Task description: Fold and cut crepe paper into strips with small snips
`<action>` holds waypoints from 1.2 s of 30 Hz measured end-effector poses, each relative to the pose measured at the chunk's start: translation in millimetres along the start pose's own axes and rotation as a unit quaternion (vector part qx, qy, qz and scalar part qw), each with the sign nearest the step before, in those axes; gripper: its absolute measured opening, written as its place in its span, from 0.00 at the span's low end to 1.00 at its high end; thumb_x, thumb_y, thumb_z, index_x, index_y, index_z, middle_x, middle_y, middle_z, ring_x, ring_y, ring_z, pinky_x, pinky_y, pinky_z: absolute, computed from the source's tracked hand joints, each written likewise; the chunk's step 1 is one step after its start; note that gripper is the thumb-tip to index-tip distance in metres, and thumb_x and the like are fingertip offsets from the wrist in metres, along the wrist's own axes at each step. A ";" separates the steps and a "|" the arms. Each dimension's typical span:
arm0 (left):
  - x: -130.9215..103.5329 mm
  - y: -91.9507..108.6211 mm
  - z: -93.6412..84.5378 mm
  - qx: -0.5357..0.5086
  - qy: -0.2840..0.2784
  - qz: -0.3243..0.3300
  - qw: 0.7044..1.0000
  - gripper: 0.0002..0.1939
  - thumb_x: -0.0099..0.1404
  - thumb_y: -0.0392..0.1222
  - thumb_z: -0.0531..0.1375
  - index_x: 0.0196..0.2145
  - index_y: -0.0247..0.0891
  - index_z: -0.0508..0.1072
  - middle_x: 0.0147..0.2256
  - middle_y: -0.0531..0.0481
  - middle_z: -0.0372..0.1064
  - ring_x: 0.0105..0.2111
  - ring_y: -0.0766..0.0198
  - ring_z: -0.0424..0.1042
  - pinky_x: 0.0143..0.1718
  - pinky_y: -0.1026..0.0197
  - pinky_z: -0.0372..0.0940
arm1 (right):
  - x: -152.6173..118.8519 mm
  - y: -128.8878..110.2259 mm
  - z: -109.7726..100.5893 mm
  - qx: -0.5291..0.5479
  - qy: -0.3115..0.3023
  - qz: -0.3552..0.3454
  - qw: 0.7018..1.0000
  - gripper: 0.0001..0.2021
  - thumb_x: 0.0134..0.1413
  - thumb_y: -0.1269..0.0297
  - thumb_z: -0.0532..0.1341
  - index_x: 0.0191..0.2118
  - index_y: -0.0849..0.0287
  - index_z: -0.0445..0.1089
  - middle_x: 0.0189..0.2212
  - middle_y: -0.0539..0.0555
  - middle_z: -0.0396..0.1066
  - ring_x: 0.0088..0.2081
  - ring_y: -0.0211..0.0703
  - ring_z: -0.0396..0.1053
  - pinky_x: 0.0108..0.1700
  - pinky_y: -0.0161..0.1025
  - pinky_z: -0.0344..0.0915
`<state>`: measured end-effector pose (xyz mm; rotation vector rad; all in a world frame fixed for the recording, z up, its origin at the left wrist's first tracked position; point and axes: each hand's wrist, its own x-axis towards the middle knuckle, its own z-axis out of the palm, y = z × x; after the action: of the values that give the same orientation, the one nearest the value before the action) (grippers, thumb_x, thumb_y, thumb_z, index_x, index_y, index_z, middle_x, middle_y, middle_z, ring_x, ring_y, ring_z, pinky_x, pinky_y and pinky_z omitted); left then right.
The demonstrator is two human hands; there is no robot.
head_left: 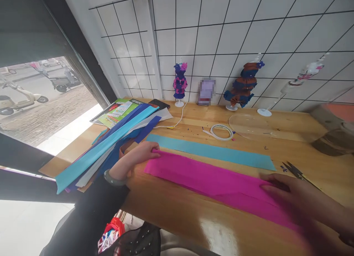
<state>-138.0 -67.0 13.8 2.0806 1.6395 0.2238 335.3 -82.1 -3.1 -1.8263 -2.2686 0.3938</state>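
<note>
A long magenta strip of crepe paper stretches across the front of the table between my two hands. My left hand pinches its upper left corner between thumb and fingers. Over the right part of the strip, my right hand is closed with its thumb and fingers at the paper's upper edge; motion blurs it slightly. Behind the magenta strip lies a light blue paper strip, flat on the wood. Black scissors rest just beyond my right hand, partly hidden by it.
Folded coloured papers are heaped at the left, overhanging the table edge. A roll of white tape and a clear round plate lie farther back. Small dressed figures on stands line the tiled wall. A brown box stands right.
</note>
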 end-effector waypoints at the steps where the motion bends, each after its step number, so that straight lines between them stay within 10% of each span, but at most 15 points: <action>1: 2.1 -0.3 -0.7 0.004 0.002 -0.001 1.000 0.13 0.55 0.53 0.56 0.27 0.40 0.69 0.25 0.54 0.66 0.27 0.64 0.64 0.25 0.64 0.52 | 2.0 -0.8 -1.3 0.004 -0.031 -0.013 0.999 0.15 0.49 0.47 0.55 0.32 0.50 0.73 0.33 0.50 0.74 0.32 0.43 0.71 0.34 0.35 0.67; 8: 12.8 -5.7 -3.6 -0.073 0.010 -0.024 0.997 0.13 0.56 0.51 0.57 0.33 0.40 0.71 0.28 0.53 0.69 0.29 0.63 0.67 0.27 0.64 0.58 | 19.7 -70.5 1.4 -0.021 -0.036 -0.209 0.977 0.16 0.57 0.53 0.51 0.45 0.52 0.68 0.43 0.55 0.70 0.46 0.46 0.66 0.47 0.45 0.64; 16: 18.6 -17.0 14.2 -0.178 0.118 -0.019 0.977 0.14 0.58 0.50 0.55 0.34 0.38 0.72 0.27 0.52 0.67 0.27 0.66 0.64 0.27 0.65 0.59 | 17.3 -186.7 67.9 -0.034 0.062 -0.384 0.921 0.24 0.54 0.54 0.56 0.53 0.60 0.61 0.49 0.61 0.66 0.49 0.52 0.63 0.48 0.52 0.64; 24: 17.2 -14.2 19.2 -0.220 0.144 0.002 0.965 0.14 0.58 0.43 0.55 0.41 0.37 0.68 0.26 0.55 0.59 0.23 0.71 0.59 0.25 0.67 0.56 | 8.7 -192.2 89.7 -0.131 0.121 -0.376 0.909 0.17 0.53 0.77 0.50 0.48 0.65 0.66 0.42 0.63 0.71 0.46 0.50 0.66 0.43 0.45 0.67; 36: 17.1 -10.0 18.0 -0.157 0.176 0.013 0.972 0.16 0.59 0.48 0.55 0.41 0.38 0.70 0.35 0.49 0.68 0.33 0.64 0.67 0.36 0.63 0.63 | 14.2 -184.7 80.6 -0.062 0.141 -0.360 0.920 0.14 0.52 0.78 0.50 0.42 0.64 0.68 0.38 0.61 0.73 0.40 0.44 0.70 0.39 0.39 0.69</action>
<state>-134.7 -53.8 -9.2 1.8939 1.6415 0.8482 135.9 -111.6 -18.4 -0.8825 -2.5650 -0.1349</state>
